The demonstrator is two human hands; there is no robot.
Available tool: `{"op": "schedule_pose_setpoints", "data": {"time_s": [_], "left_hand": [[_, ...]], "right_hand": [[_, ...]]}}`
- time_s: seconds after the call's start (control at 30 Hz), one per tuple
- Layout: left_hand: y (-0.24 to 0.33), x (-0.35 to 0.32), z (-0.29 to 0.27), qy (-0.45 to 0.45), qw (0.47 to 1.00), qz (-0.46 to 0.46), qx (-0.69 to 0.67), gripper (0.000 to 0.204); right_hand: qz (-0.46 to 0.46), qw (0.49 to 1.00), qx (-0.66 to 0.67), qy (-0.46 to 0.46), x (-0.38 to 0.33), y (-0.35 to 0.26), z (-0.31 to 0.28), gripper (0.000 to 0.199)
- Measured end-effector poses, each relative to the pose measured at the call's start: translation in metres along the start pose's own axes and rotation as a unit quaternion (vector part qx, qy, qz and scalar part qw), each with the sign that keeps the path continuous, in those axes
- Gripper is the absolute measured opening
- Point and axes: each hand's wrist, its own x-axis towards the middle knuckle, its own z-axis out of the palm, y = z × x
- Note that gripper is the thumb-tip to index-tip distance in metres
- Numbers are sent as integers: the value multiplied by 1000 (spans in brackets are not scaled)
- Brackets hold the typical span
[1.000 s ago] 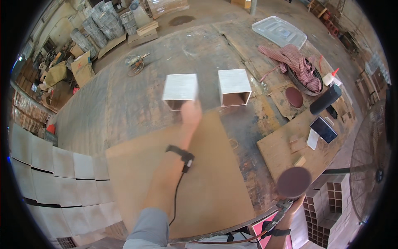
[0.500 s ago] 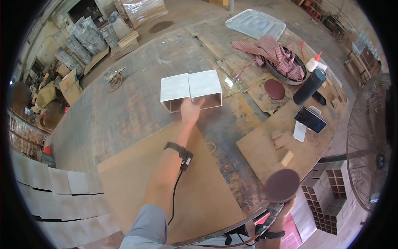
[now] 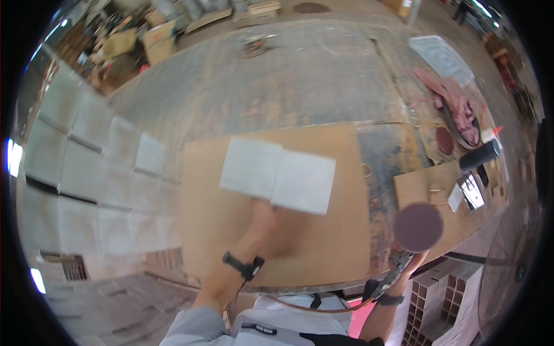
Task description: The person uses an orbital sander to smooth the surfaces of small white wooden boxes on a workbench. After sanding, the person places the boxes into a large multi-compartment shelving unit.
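A white two-compartment box (image 3: pixel 248 167) is over the brown sheet (image 3: pixel 334 248) in front of me, its pale faces turned up and a seam between the halves. My left hand (image 3: pixel 265 218) grips the box at its near edge by the seam; motion blurs the fingers, and the box partly hides them. At the table's near right, my right hand (image 3: pixel 413 264) is closed round a pneumatic disc sander (image 3: pixel 398 271). The sander's round maroon sanding disc (image 3: pixel 418 227) faces up, apart from the box. A hose trails from the sander across my front.
Rows of white boxes (image 3: pixel 78 167) stand at the left. On the table's right side are a phone (image 3: pixel 471 190), a dark bottle (image 3: pixel 480 155), a spare sanding disc (image 3: pixel 444 140) and a checked cloth (image 3: pixel 459 106). Divided boxes (image 3: pixel 433 305) stand below right, beside a fan (image 3: pixel 508 254).
My left hand has drawn the box toward me, from the bare tabletop onto or over the brown sheet. The view has swung left. The sander stays in my right hand.
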Motion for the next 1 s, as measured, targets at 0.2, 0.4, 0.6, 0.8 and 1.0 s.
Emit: {"op": "schedule_pose_setpoints", "data": {"time_s": [0.2,0.4,0.6,0.8,1.0], "left_hand": [[-31,-154,-74,105,929,32,354,44],[-10,-141,-87,20,981,-3,193,38],[-17,-145,-87,1,948,12,318,41],[-7,-137,-78,35,928,-4,371,48],[0,-135,-83,130,941,81,301,63]], "right_hand": [[-4,986,-84,-141,16,-13,90,43],[75,946,-133,-287,-53,-66,259,63],[-12,747,-508,-429,-108,-86,370,57],[-254,547,-623,-498,-157,-19,409,50],[-283,484,-605,-565,-179,37,419,50]]}}
